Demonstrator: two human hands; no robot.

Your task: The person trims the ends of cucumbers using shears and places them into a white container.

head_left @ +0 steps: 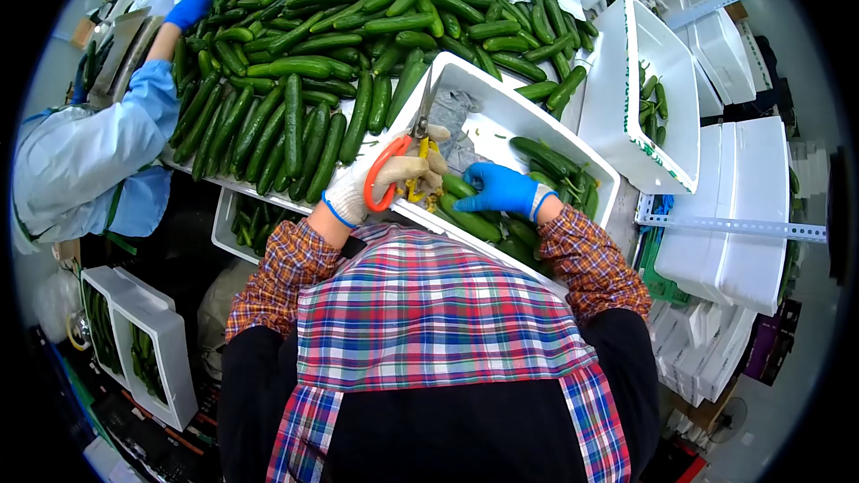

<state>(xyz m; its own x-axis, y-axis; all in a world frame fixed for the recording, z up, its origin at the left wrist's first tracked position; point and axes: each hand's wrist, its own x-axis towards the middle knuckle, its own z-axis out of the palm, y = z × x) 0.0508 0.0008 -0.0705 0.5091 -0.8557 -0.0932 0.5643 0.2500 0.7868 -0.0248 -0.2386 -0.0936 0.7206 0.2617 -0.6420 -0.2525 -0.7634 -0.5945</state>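
Note:
My left hand (376,186), in a pale knit work glove, is closed around orange-handled scissors (373,180) whose blades point up and away from me. Small yellow bits (419,161) show by its fingertips; I cannot make out what they are. My right hand (501,189), in a blue glove, reaches into a white foam box (598,168) in front of me. Its fingers are curled over a cucumber (458,186) near the box's close side. Other cucumbers (546,157) lie at the right end of this box, and a grey cloth (455,116) is at its far left.
A large heap of cucumbers (331,26) covers the table beyond. At left, a co-worker's blue-gloved hand (188,10) touches the heap. Another foam box (676,98) with cucumbers stands at right, beside a perforated metal bar (734,226). Stacked foam boxes (148,349) sit lower left.

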